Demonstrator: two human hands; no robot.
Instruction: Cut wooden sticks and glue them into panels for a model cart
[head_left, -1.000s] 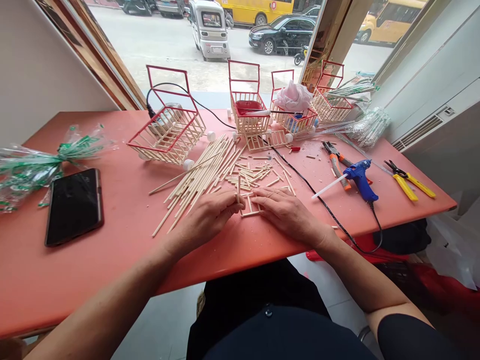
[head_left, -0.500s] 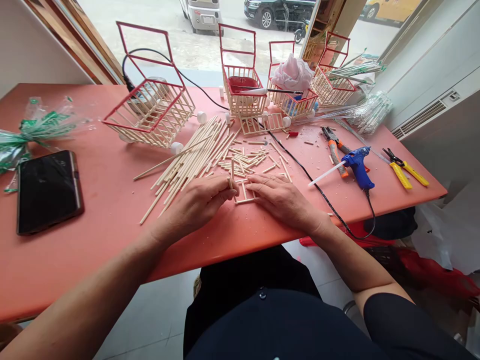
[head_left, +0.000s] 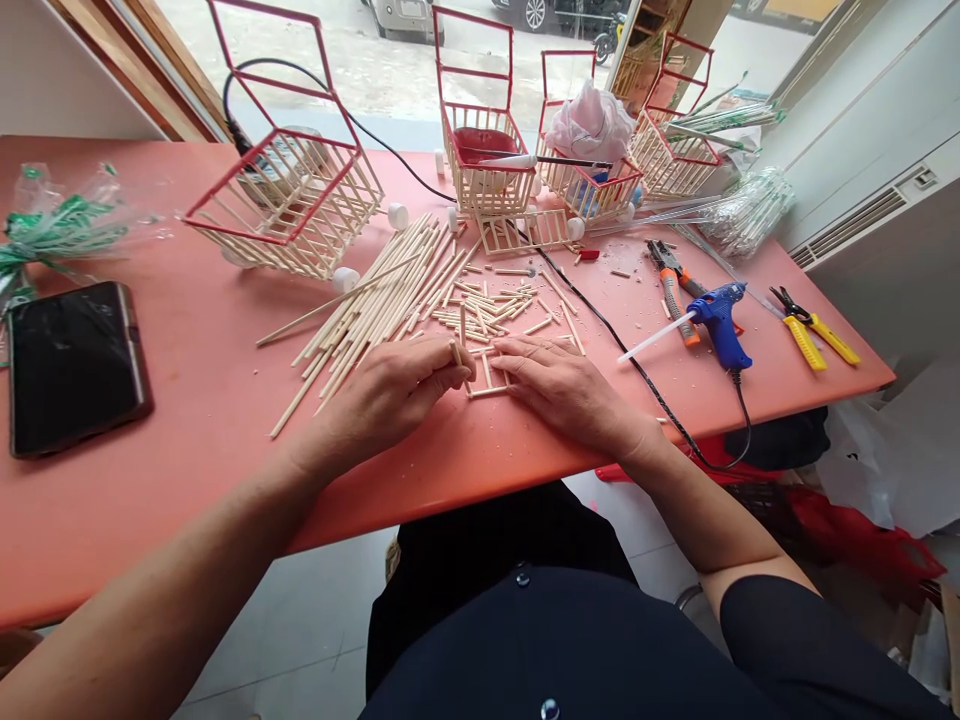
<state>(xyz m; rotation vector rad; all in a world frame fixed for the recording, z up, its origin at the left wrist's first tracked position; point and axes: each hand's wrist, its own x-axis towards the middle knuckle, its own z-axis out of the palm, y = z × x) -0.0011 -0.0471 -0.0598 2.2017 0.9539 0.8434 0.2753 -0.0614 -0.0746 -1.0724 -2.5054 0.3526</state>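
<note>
My left hand (head_left: 409,385) is closed, with a short wooden stick (head_left: 457,354) pinched between thumb and fingers and pointing up. Just to its right, a small ladder-like frame of wooden sticks (head_left: 489,392) lies flat on the table. Resting over the right part of that frame is my right hand (head_left: 562,385), its fingers stretched out and low; they hide that side of it. Beyond both hands is a scatter of short cut sticks (head_left: 487,308). A pile of long wooden sticks (head_left: 375,310) lies past my left hand.
Several stick-built carts with red handles, one the large cart (head_left: 292,200), line the back of the pink table (head_left: 210,490). At right lie a blue glue gun (head_left: 718,320) with a cord, orange-handled pliers (head_left: 671,285) and yellow-handled cutters (head_left: 814,330). A black tablet (head_left: 71,365) lies at left.
The view has tilted down slightly, so the table things sit a little higher in it. Both hands stay in place, the left still on its stick.
</note>
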